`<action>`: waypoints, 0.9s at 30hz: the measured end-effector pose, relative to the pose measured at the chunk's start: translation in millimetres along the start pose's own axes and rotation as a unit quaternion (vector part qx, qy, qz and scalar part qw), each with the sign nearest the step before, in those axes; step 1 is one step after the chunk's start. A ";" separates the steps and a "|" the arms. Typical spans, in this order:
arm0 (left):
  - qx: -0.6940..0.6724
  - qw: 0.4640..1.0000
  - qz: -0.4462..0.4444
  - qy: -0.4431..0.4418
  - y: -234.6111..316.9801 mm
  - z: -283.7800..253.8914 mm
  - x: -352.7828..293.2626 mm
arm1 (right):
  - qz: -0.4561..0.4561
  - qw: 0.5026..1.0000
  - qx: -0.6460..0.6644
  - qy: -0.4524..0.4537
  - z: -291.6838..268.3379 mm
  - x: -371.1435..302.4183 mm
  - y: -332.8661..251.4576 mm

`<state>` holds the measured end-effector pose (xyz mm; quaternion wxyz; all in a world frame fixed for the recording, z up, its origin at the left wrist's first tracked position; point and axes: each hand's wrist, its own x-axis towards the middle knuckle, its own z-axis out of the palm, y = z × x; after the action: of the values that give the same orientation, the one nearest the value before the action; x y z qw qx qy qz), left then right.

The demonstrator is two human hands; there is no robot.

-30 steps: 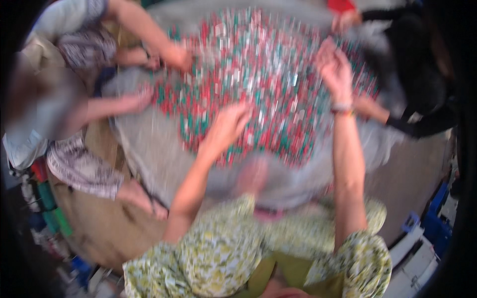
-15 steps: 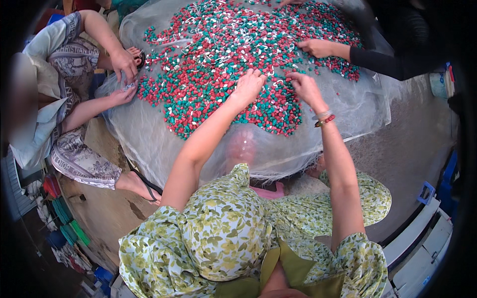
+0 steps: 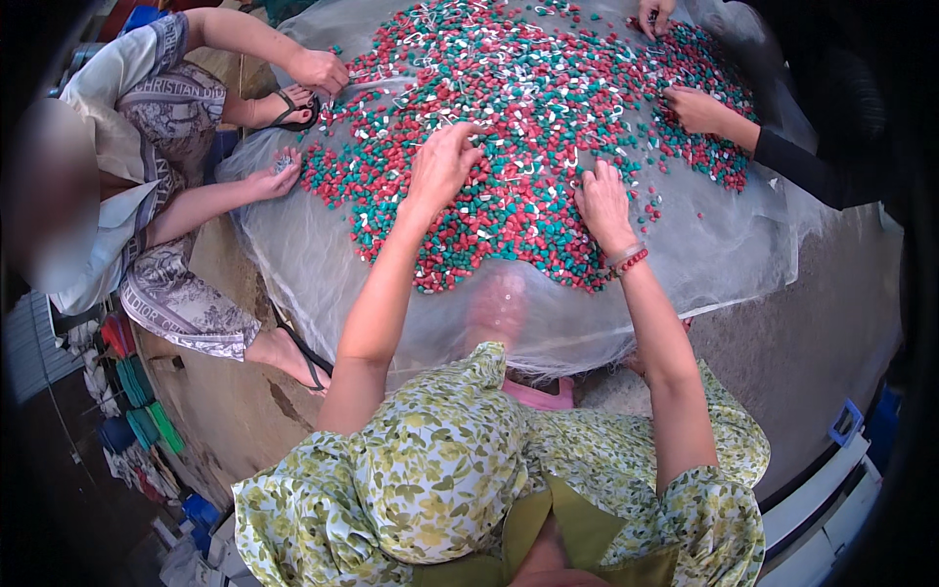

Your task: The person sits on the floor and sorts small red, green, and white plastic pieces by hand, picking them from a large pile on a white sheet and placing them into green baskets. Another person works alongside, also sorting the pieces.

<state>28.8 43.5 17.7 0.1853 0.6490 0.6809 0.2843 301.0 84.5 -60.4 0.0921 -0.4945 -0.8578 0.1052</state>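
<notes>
A wide heap of small red, green and white plastic-looking pieces (image 3: pixel 528 210) lies in front of me, with white hook-shaped bits scattered among them. My left hand (image 3: pixel 445 171) is over the middle of the heap, its fingers bent and drawn together; whatever they pinch is too small to make out. To its right, my right hand (image 3: pixel 603 203) touches the heap near its near right part. Its fingers curl downward, and their tips are partly hidden among the pieces. A red beaded bracelet (image 3: pixel 627 262) circles my right wrist.
Translucent mesh sheeting (image 3: pixel 714 264) spreads under the heap. At the left, a seated person's hand (image 3: pixel 320 70) reaches the heap's edge; their other hand (image 3: pixel 274 178) holds small pale bits. Another person's hand (image 3: pixel 696 110) works at the right. A pink stool edge (image 3: pixel 540 393) shows below.
My left hand has moved left across the heap, while my right hand's fingers have curled down more. The left person's hands have separated, one reaching to the heap. The view has shifted slightly.
</notes>
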 end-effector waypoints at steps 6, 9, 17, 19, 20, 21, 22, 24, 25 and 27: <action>0.180 0.973 0.078 -0.124 13.9 61.6 -10.1 | 0.037 0.995 -0.055 -0.071 2.1 -0.3 -7.7; 0.232 0.960 0.085 -0.129 4.3 89.8 -3.8 | -0.006 0.990 -0.117 -0.083 -6.3 4.9 -12.9; -0.070 0.990 -0.052 -0.108 -16.7 25.1 14.1 | -0.048 0.990 -0.115 -0.073 -2.0 0.4 -7.7; -0.147 0.981 -0.054 -0.111 -18.7 17.1 8.2 | -0.029 0.993 -0.090 -0.069 -4.0 2.6 -8.1; -0.119 0.986 -0.042 -0.108 -17.4 14.6 3.5 | -0.016 0.995 -0.067 -0.070 -6.5 4.1 -7.9; -0.093 0.990 -0.028 -0.106 -9.9 10.5 -1.7 | -0.001 0.997 -0.046 -0.069 -8.7 6.2 -6.0; -0.068 0.992 -0.013 -0.103 -5.2 10.1 -4.6 | 0.018 0.999 0.039 -0.031 -3.8 8.3 4.2; -0.063 0.990 0.027 -0.125 -9.3 18.2 -7.1 | 0.127 0.966 0.222 0.046 -8.6 12.9 4.5; -0.060 0.988 0.045 -0.135 -11.0 23.2 -8.3 | 0.197 0.926 0.315 0.067 -25.1 14.5 -5.1; 0.029 0.978 0.066 -0.194 -12.0 37.0 -8.7 | 0.194 0.938 0.286 0.031 -28.4 10.2 3.5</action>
<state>43.2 40.3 -19.3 0.2760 0.7404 0.5955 0.1451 306.4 97.6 -33.5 0.2341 -0.6071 -0.6758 0.3461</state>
